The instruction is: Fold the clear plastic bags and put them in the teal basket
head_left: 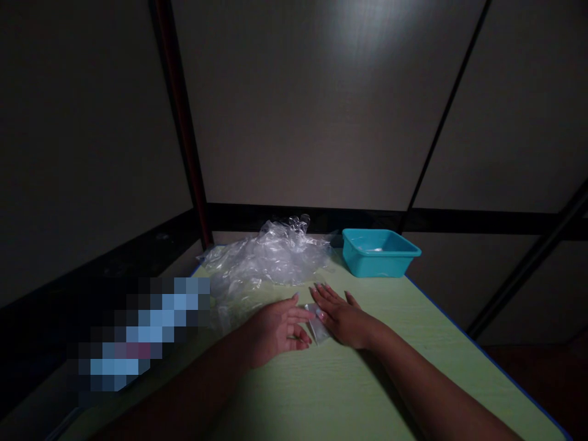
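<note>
A small clear plastic piece (320,331), perhaps a folded bag, lies flat on the light green table (303,392). My right hand (342,318) rests palm down over its right side, fingers stretched forward. Just left of it is my left hand (280,331), turned on its side with fingers apart and the palm facing right. Its fingertips reach the left edge of the plastic piece; whether they touch it I cannot tell. Part of the piece is hidden under the right hand.
A crumpled heap of clear plastic (280,254) spreads over the back left of the table. At the back right stands a turquoise basin (379,263). A blurred-out blue patch (151,331) covers the left edge. Dark-trimmed panels (303,122) rise behind.
</note>
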The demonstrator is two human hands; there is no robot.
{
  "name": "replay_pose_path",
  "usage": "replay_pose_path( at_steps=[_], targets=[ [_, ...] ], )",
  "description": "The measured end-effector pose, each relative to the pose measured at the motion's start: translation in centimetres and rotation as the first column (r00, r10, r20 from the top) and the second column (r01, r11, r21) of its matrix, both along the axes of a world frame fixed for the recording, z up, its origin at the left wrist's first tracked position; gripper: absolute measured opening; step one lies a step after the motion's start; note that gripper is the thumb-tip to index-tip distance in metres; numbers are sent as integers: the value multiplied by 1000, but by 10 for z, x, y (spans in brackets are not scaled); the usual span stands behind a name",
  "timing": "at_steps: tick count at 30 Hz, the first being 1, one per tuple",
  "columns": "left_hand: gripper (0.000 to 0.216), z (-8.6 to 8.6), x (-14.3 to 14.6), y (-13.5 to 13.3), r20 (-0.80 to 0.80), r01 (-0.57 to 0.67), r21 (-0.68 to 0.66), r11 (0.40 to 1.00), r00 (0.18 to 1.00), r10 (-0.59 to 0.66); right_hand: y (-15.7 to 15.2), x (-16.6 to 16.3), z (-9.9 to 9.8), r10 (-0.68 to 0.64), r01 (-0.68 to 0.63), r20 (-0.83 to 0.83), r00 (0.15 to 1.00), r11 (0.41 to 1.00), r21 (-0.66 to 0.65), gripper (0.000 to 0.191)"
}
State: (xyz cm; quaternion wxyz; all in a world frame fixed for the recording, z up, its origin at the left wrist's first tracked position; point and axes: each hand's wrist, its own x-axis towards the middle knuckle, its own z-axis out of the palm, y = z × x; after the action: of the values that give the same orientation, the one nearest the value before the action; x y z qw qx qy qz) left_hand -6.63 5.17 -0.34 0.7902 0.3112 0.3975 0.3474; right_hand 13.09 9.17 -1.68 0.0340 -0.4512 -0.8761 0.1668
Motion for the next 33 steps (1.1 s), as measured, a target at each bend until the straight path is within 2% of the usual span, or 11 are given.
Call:
replay_pose_path(
  at_steps=[3,5,7,9,11,15,21,25,30,33],
  targets=[
    [49,0,-1,-1,-73,-40,63,997,996,44,4,0,0,-40,38,-136,990,999,-20,53],
    [52,0,-3,-1,-119,-53,163,985,990,73,7,0,0,-54,42,-300,952,998,-49,52],
    [51,0,-4,-1,-137,-60,277,959,985,101,9,-1,2,-68,5,-520,851,992,-122,49],
    [49,1,-4,-2,-150,-67,360,930,980,129,11,-2,4,-134,-78,-711,690,963,-257,44],
    [46,3,-5,-2,-155,-82,410,908,975,159,12,-2,6,-215,-167,-792,572,915,-369,38],
    [43,9,-7,-3,-118,-131,431,893,973,199,12,-2,7,-273,-233,-807,524,865,-444,33],
    [43,9,-12,-1,-31,-217,447,868,966,257,11,-4,8,-291,-309,-832,473,830,-465,31],
    [31,5,-11,1,123,-303,479,824,952,279,8,-8,11,-281,-384,-855,437,801,-459,37],
    [37,6,-8,1,242,-253,345,904,954,175,6,-9,13,-342,-405,-870,355,782,-473,38],
    [37,7,-7,0,258,-255,334,907,951,172,5,-8,12,-401,-369,-836,375,763,-531,33]
  ],
)
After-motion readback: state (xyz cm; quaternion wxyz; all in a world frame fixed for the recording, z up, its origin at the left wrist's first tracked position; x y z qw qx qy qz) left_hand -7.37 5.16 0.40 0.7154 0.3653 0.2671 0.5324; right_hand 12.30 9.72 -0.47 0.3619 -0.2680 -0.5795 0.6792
